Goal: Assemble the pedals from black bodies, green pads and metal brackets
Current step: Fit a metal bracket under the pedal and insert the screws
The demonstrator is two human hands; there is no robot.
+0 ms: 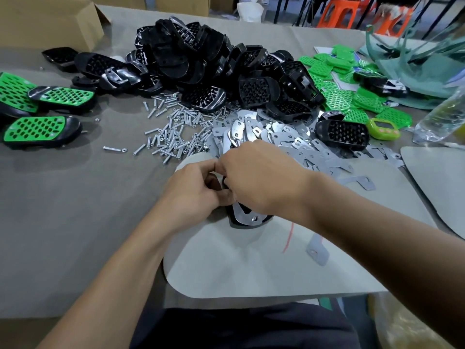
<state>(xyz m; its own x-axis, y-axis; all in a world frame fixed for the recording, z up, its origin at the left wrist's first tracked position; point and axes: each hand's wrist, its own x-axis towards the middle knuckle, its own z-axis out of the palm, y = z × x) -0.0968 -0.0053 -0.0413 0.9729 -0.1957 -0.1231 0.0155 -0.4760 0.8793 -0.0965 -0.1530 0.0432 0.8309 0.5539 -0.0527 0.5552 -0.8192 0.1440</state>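
Observation:
A black pedal body (247, 219) with a metal bracket on top lies on a pale mat at the table's centre, mostly hidden under my hands. My left hand (195, 191) grips its left side with curled fingers. My right hand (254, 177) covers its top, fingers curled down onto it; what they pinch is hidden. A heap of black bodies (201, 61) sits behind, metal brackets (276, 139) in front of it, green pads (349, 96) at the right. Three assembled green-and-black pedals (42, 131) lie at the far left.
Loose screws and nuts (173, 129) are scattered left of the brackets. A cardboard box (50, 23) stands at the back left. A clear plastic bottle (445, 114) and a small green timer (383, 128) sit at the right. A stray bracket (317, 251) lies on the mat (251, 268).

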